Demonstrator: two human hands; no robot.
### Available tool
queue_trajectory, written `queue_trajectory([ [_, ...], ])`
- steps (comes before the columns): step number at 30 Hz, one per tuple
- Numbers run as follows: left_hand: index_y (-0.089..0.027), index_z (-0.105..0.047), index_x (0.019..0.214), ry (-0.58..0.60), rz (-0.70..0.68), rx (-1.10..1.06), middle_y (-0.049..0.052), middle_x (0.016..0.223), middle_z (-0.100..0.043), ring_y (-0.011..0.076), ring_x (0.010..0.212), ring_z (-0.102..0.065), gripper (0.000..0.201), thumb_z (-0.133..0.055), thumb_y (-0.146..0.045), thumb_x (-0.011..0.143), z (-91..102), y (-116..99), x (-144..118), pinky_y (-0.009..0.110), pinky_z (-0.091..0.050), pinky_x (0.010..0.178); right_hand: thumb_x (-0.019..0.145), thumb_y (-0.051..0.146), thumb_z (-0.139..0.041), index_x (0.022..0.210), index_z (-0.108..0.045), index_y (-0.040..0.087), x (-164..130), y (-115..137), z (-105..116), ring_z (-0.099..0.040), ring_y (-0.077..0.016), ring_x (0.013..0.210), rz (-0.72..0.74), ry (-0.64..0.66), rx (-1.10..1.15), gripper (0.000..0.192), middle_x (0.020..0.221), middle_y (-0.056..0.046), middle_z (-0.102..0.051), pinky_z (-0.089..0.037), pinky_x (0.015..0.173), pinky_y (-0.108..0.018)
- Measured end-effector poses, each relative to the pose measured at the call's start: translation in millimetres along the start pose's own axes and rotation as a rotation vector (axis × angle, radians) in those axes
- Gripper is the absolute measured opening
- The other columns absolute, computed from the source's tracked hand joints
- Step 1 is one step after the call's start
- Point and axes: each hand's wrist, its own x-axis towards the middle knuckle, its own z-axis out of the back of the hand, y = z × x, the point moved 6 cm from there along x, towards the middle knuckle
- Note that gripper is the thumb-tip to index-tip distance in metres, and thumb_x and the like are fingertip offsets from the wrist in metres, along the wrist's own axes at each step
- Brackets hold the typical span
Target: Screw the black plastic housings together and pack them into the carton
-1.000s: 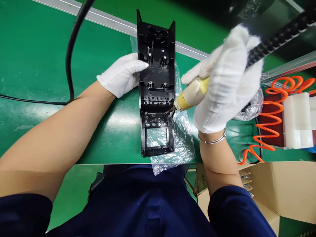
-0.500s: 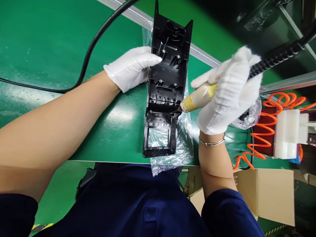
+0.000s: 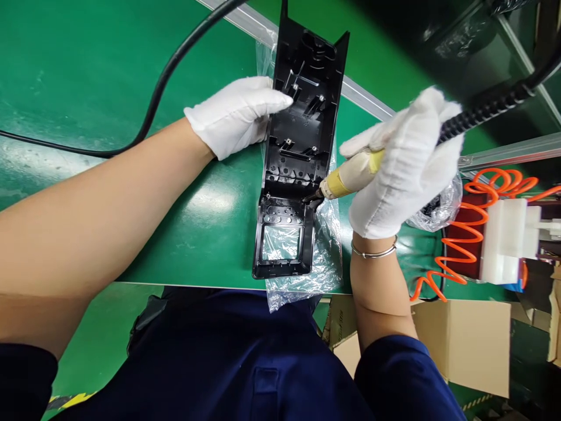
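Your two hands, in white gloves, are apart, each closed on something different. Your left hand (image 3: 241, 117) clamps the left edge of a long black plastic housing (image 3: 300, 126), thumb over the rim and inside, the other fingers mostly hidden behind the wall. The housing is in front of you at the middle of the green counter (image 3: 205, 240), open side facing up, its far end slanting right. Inside are posts and ribs; nearest you is a rectangular window.

Your right hand (image 3: 394, 166) is wrapped around a pale handheld driver with yellow bands (image 3: 339, 182). Its dark bit points down and left into the housing, at the right side just beyond the window; whether it sits on a screw is too small to tell. A black ribbed cable (image 3: 486, 114) runs from above that hand to the upper right.

Clear plastic film (image 3: 326, 251) lies under the housing and overhangs the counter's near edge. Farther right are an orange coiled hose (image 3: 460, 254) and white blocks (image 3: 504, 245), with an open cardboard box (image 3: 477, 345) below.
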Motion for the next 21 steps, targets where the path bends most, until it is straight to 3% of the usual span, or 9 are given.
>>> queue_trajectory([
  [5,-0.013,-0.057,0.082,0.016,-0.023,0.0,0.006,0.087,-0.064,0.0285,0.112,-0.061,0.012,-0.053,-0.003,0.08,2.6,1,2,0.053,-0.038,0.109,0.093,0.056,-0.048,0.093,-0.054,0.028,-4,-7,-4,-0.048,-0.0074,0.045,0.027,-0.01,0.068,0.029,0.061,0.005,-0.047,-0.047,0.055,-0.025],
  [12,-0.016,-0.057,0.078,0.005,-0.027,0.046,0.002,0.081,-0.067,0.0234,0.103,-0.065,0.017,-0.051,-0.001,0.077,3.3,2,4,0.05,-0.042,0.108,0.092,0.05,-0.054,0.078,-0.05,0.023,-2,-4,-7,-0.051,-0.007,0.049,0.192,-0.064,0.112,0.031,0.063,0.005,-0.052,-0.039,0.044,-0.021],
  [21,-0.018,-0.06,0.078,0.0,-0.028,0.032,0.0,0.082,-0.069,0.0217,0.1,-0.065,0.016,-0.056,-0.002,0.076,4.0,1,2,0.046,-0.044,0.107,0.088,0.055,-0.053,0.079,-0.044,0.022,-6,-13,-4,-0.049,-0.0059,0.046,-0.016,-0.108,0.118,0.035,0.061,0.006,-0.044,-0.041,0.047,-0.021],
])
